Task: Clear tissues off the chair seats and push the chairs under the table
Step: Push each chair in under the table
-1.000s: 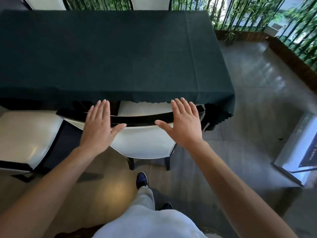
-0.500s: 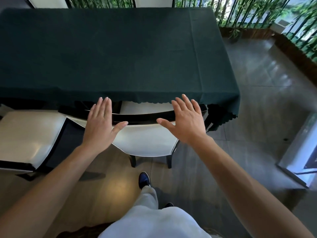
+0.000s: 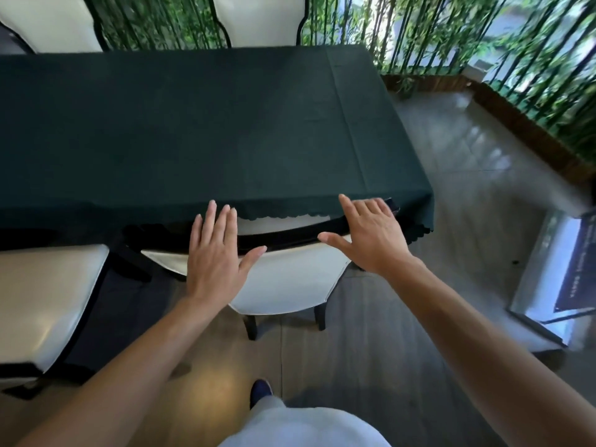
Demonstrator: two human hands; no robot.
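A white-backed chair (image 3: 290,279) with a black top rail stands tucked against the table (image 3: 193,130), which wears a dark green cloth. Only a sliver of its seat shows under the cloth's edge. My left hand (image 3: 214,256) lies flat with fingers apart over the left part of the chair's back. My right hand (image 3: 371,233) is spread the same way over the right end of the rail. Neither hand holds anything. No tissue is visible.
A second white chair (image 3: 42,301) stands at the left, its back toward me. Two more white chair backs (image 3: 258,17) rise beyond the table's far side. A bamboo screen (image 3: 516,53) and a planter edge border the tiled floor at the right. A white sign box (image 3: 554,269) sits on the floor at the right.
The chair has slid further under the table, so less of its seat shows. Both hands moved forward with its back. My view has tilted up, showing the far chairs.
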